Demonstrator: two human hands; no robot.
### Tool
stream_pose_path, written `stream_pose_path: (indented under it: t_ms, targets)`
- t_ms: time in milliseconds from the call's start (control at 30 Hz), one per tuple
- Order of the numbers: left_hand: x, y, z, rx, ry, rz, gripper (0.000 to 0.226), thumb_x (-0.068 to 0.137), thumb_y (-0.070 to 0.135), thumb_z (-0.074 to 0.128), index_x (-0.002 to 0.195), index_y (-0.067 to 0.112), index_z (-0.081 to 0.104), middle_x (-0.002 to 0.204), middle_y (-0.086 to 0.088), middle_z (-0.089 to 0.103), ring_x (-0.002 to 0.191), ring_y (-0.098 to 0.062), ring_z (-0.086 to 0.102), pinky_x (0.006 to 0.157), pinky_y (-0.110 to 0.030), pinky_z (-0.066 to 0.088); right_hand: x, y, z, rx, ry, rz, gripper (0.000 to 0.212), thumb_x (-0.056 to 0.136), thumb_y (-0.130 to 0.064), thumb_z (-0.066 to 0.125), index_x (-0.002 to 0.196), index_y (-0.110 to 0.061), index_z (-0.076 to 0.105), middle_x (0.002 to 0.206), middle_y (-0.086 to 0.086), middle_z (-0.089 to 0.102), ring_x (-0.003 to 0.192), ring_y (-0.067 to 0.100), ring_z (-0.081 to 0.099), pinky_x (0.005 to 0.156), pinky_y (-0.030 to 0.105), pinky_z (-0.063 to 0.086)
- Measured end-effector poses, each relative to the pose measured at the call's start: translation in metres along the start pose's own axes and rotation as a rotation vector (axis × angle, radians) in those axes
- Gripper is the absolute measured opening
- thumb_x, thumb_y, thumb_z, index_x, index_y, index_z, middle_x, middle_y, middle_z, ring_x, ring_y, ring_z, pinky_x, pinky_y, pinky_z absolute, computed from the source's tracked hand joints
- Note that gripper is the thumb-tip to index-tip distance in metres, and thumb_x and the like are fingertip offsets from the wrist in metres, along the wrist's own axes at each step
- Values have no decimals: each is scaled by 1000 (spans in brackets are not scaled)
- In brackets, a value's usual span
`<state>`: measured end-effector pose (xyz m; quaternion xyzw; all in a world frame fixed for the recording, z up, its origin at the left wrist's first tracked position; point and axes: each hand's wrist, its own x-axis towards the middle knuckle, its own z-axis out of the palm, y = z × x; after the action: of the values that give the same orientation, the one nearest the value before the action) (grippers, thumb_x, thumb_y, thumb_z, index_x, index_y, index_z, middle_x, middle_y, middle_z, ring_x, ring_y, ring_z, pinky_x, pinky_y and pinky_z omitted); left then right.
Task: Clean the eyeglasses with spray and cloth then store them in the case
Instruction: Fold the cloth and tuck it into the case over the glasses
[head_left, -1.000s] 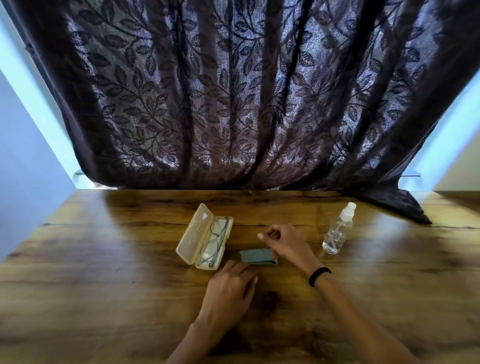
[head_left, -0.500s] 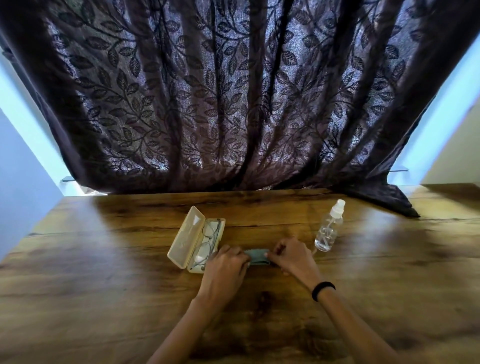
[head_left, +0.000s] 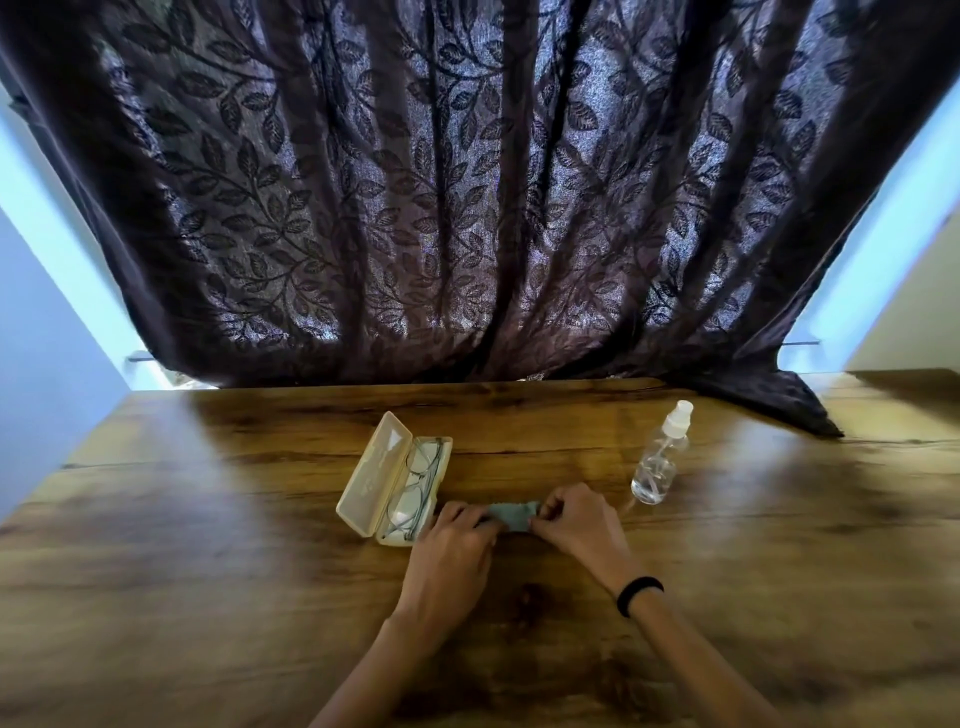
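A cream eyeglass case (head_left: 371, 473) lies open on the wooden table (head_left: 208, 545), its lid tipped to the left. Thin-framed eyeglasses (head_left: 415, 483) rest folded in its tray. Just right of the case lies a small grey-green cloth (head_left: 511, 514). My left hand (head_left: 452, 556) pinches the cloth's left end and my right hand (head_left: 574, 525) pinches its right end, both low on the table. A clear spray bottle (head_left: 660, 457) with a white nozzle stands upright to the right of my right hand.
A dark leaf-patterned curtain (head_left: 467, 208) hangs along the table's far edge, its corner draped on the table at the back right (head_left: 779, 410). A black band (head_left: 639, 592) circles my right wrist.
My left hand moved forward from the table onto the cloth's left end. My right hand came down onto its right end. The view tilted slightly.
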<state>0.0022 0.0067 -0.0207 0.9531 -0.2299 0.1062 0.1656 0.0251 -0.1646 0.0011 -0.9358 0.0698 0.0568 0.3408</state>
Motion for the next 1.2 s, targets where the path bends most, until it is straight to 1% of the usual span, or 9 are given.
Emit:
stream_pose_path:
  t_ms: [200, 400, 500, 600, 667, 833, 900, 1033, 1200]
  targets:
    - [25, -6, -7, 51, 54, -70, 26, 92, 22, 46, 117, 22, 55, 122, 3, 56, 123, -16, 37, 101, -36, 35, 4, 2, -3, 190, -60, -9, 22, 75, -19, 71, 68, -27, 52, 77, -11, 56, 70, 3, 55, 56, 15, 43]
    - [64, -10, -10, -160, -335, 13, 51, 84, 26, 61, 132, 19, 42, 134, -2, 49, 131, -19, 27, 106, -42, 31, 4, 5, -5, 334, -49, -49, 24, 76, -10, 70, 72, -24, 51, 79, -4, 57, 73, 11, 54, 63, 22, 43]
    - [70, -10, -14, -254, -403, -49, 52, 80, 28, 66, 128, 19, 48, 130, -6, 49, 125, -20, 33, 103, -38, 32, 1, 6, -9, 389, -28, -98, 22, 77, -9, 69, 75, -21, 50, 82, 0, 58, 73, 10, 53, 61, 18, 38]
    - [67, -11, -22, -249, -416, -95, 41, 82, 32, 63, 119, 19, 55, 121, -6, 54, 114, -19, 42, 95, -34, 35, 0, 4, -15, 496, -9, -87, 19, 80, -5, 65, 78, -17, 50, 94, 9, 60, 89, 22, 59, 73, 31, 50]
    - [60, -11, -29, -275, -365, -139, 32, 84, 33, 61, 113, 19, 58, 115, -3, 59, 104, -16, 50, 90, -31, 41, 0, 0, -18, 604, -13, -83, 18, 82, -2, 62, 81, -13, 49, 92, 7, 58, 92, 23, 59, 75, 30, 55]
    - [35, -15, -48, -398, -183, -301, 23, 85, 28, 60, 106, 18, 61, 102, 3, 63, 89, -10, 57, 74, -22, 46, 7, -25, -15, 681, -20, -135, 18, 83, -2, 60, 82, -14, 48, 89, 4, 55, 83, 12, 57, 57, 13, 50]
    - [24, -22, -54, -460, -127, -372, 23, 84, 23, 62, 107, 16, 60, 102, 2, 64, 91, -11, 60, 77, -25, 52, 12, -40, -10, 621, -10, -201, 17, 82, -4, 62, 85, -15, 50, 95, 5, 58, 87, 13, 58, 63, 17, 53]
    - [11, -37, -63, -521, 85, -538, 25, 82, 19, 66, 106, 15, 61, 93, -4, 70, 70, -6, 64, 49, -13, 48, 30, -74, 1, 420, -34, -373, 14, 81, -7, 65, 93, -11, 58, 96, 0, 62, 88, 12, 60, 76, 26, 55]
    - [9, -45, -66, -406, 228, -646, 29, 78, 22, 70, 105, 17, 61, 98, -10, 71, 60, -6, 61, 42, -12, 42, 53, -103, 19, 262, -42, -448, 9, 79, -9, 68, 88, -9, 66, 94, 7, 69, 79, 8, 58, 69, 21, 52]
